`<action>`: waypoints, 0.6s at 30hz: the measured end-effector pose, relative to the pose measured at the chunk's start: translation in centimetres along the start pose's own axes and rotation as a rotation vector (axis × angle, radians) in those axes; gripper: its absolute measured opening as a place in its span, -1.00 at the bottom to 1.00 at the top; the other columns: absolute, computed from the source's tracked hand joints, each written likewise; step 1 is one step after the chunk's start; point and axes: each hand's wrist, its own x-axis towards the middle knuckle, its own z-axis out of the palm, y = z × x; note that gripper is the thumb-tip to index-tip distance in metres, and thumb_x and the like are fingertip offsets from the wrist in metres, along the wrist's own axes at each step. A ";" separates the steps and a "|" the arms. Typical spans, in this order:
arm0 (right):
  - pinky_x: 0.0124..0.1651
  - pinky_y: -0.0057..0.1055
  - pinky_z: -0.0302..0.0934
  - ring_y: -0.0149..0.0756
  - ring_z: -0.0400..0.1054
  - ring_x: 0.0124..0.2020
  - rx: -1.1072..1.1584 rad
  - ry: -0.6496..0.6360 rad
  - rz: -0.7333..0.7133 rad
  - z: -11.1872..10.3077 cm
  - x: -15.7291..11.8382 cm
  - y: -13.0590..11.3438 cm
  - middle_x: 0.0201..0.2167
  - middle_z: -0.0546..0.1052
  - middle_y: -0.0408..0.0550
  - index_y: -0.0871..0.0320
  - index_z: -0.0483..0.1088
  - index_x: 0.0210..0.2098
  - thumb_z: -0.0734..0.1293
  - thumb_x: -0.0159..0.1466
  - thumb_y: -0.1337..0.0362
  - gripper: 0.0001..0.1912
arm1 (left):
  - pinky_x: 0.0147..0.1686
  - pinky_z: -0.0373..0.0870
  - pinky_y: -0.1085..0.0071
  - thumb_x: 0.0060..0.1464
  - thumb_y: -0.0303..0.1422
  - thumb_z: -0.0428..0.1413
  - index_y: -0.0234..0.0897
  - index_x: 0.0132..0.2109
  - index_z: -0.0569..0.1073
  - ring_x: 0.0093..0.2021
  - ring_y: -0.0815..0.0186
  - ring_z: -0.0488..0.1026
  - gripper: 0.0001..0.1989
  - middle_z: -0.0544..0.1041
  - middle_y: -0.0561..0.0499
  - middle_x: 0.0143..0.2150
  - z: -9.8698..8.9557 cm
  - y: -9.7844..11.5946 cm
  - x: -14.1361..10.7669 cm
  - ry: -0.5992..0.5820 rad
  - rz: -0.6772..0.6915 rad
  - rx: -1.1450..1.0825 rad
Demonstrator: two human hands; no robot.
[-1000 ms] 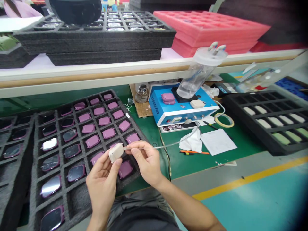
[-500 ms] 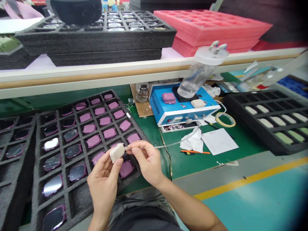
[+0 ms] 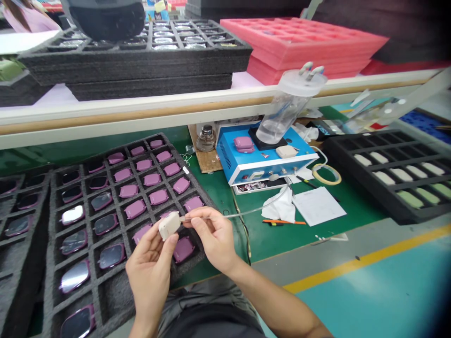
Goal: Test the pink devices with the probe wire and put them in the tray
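- Cream case (image 3: 169,225): just left of and below frame centre, raised over the foam tray, slightly tilted.
- Left hand (image 3: 150,265): grasped the case between thumb and fingers, lower middle of frame.
- Right hand (image 3: 216,239): pinched the end of the clear tube (image 3: 260,210), its tip at the case's right edge; contact or insertion too small to tell.
- Progress, judged: work on this piece looked underway, not finished; the case was in hand, not set down. Whether other pieces were done, could not tell.
- Foam tray (image 3: 114,295): left and centre-left, most cells filled with purple cases (image 3: 135,209), some screen side up; one bare cell at lower middle.
- Blue machine (image 3: 232,162): right of centre, carried a clear cylinder (image 3: 282,117), two stacked purple pieces (image 3: 244,144) and a second cream piece (image 3: 286,151).
- Black tray (image 3: 355,190): far right, partly filled with cream and green pieces (image 3: 410,199).
- White paper (image 3: 319,205): right of centre, on the green worktop (image 3: 271,239).
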 end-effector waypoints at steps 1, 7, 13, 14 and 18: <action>-0.10 -0.39 0.54 -0.32 0.60 -0.25 0.008 -0.003 0.001 0.0 -0.1 0.0 -0.27 0.65 -0.08 0.10 0.54 -0.20 0.40 0.37 0.16 -0.85 | 0.07 0.60 0.25 0.02 -0.27 0.41 -0.28 0.05 0.61 0.00 0.08 0.65 -0.56 0.67 -0.15 0.02 0.0 0.0 0.0 -0.003 0.001 -0.003; -0.05 -0.35 0.52 -0.29 0.60 -0.19 0.038 -0.028 0.015 -0.1 0.2 0.3 -0.22 0.64 -0.04 0.11 0.51 -0.13 0.39 0.37 0.14 -0.81 | 0.09 0.57 0.32 0.07 -0.27 0.38 -0.26 0.06 0.60 0.00 0.16 0.65 -0.59 0.67 -0.11 0.02 -0.1 -0.2 0.1 0.028 0.018 -0.016; -0.05 -0.38 0.48 -0.26 0.56 -0.10 -0.155 -0.151 -0.077 0.7 1.0 -0.8 -0.09 0.64 -0.04 0.06 0.58 -0.11 0.47 0.28 0.14 -0.77 | 0.07 0.49 0.60 0.07 -0.20 0.37 -0.23 0.09 0.60 -0.05 0.34 0.63 -0.55 0.67 -0.03 0.02 -0.7 -0.3 0.0 0.009 0.034 0.148; -0.08 -0.40 0.46 -0.29 0.55 -0.18 -0.204 -0.150 -0.078 0.6 0.8 -1.2 -0.18 0.66 -0.07 0.07 0.60 -0.19 0.46 0.29 0.16 -0.85 | 0.03 0.49 0.66 0.05 -0.20 0.39 -0.21 0.10 0.60 -0.08 0.37 0.63 -0.53 0.67 -0.01 0.01 -0.7 -0.1 0.1 0.007 0.028 0.171; -0.28 -0.47 0.43 -0.37 0.53 -0.37 -0.223 -0.064 -0.047 -3.4 0.3 -4.2 -0.33 0.67 -0.13 0.10 0.63 -0.22 0.45 0.28 0.29 -0.91 | -0.04 0.56 0.61 0.07 -0.24 0.37 -0.14 0.21 0.51 -0.09 0.34 0.65 -0.45 0.65 0.01 0.01 -0.2 0.5 0.2 -0.168 0.048 0.142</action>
